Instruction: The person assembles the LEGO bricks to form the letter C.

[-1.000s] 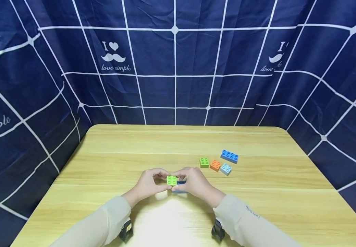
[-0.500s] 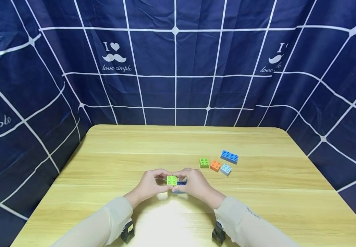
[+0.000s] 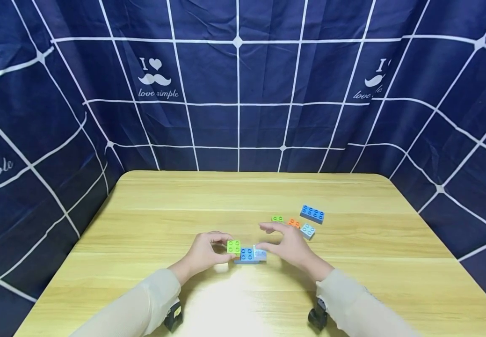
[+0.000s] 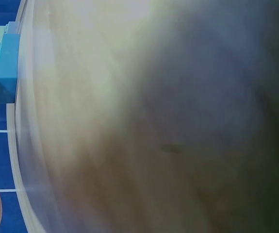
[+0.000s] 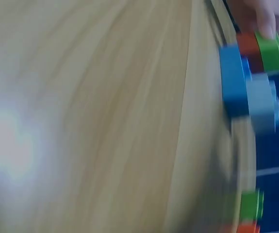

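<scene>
A small stack of toy building bricks stands in front of me in the head view. Its base is a long blue brick (image 5: 232,80). An orange brick (image 5: 247,48) sits on one end of it, with a lime green brick (image 3: 234,246) on top. On the other end is a light blue brick (image 3: 260,254), and blue studs show between. My left hand (image 3: 207,251) pinches the green and orange end between thumb and fingers. My right hand (image 3: 292,247) is beside the light blue brick, thumb and fingers spread apart, holding nothing.
Loose bricks lie behind the right hand on the wooden table (image 3: 175,201): a green one (image 3: 278,218), an orange one (image 3: 294,223), a pale blue one (image 3: 308,230) and a long blue one (image 3: 312,214). A dark blue gridded curtain (image 3: 209,126) surrounds the table.
My right hand has let go of the stack's right end and moved right, its fingers spreading. The light blue brick there is now visible. My left hand keeps its grip.
</scene>
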Demonstrator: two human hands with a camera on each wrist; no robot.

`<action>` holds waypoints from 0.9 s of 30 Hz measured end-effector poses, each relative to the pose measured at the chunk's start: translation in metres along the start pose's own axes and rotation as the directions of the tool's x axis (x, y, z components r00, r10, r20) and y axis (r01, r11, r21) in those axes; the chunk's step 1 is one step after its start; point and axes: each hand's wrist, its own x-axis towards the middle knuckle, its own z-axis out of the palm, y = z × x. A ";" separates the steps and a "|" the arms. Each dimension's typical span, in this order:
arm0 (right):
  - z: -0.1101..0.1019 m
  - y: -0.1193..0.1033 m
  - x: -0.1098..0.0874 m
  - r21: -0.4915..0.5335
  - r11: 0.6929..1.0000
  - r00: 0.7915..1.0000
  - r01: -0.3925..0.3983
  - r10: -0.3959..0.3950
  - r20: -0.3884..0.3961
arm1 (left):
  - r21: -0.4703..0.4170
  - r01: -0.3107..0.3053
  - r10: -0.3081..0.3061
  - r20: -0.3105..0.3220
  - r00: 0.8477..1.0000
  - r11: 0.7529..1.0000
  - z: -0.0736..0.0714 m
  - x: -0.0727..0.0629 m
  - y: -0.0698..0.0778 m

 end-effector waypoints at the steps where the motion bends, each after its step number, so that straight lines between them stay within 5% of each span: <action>1: -0.004 0.005 -0.001 -0.011 1.000 1.000 0.006 -0.006 -0.027 | 0.000 0.001 -0.001 -0.002 1.000 1.000 0.000 0.000 0.000; 6: -0.025 0.029 -0.008 -0.057 0.998 0.989 -0.013 0.004 -0.148 | -0.023 0.009 -0.010 -0.020 1.000 1.000 0.000 -0.001 0.002; 10: -0.041 0.044 -0.015 -0.076 0.992 0.976 -0.099 0.082 -0.203 | -0.055 0.007 -0.009 -0.025 1.000 0.998 0.000 -0.001 0.001; 27: -0.064 0.086 -0.033 -0.075 0.951 0.935 -0.300 0.277 -0.220 | -0.020 0.028 -0.029 -0.025 0.999 0.999 0.000 0.000 0.007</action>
